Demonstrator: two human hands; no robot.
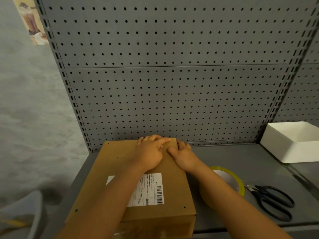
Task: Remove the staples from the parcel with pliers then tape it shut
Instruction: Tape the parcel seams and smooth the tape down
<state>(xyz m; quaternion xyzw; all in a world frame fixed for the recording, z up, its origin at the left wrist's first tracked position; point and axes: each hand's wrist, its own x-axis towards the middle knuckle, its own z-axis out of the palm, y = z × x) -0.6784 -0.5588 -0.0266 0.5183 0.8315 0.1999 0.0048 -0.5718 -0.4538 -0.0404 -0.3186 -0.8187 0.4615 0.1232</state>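
Brown parcel point(107, 169), left hand point(149, 152) flat on its far edge, right hand point(183, 155) curled over edge.

Two bare forearms are seen entering from the lower edge of the head view. No sleeve, cuff, glove, watch, ring or band is worn on either. The left hand point(150, 153) and the right hand point(183, 156) are both uncovered to the fingertips. Fingernails are seen short and unpainted. No marking or dressing is observed on either wrist.
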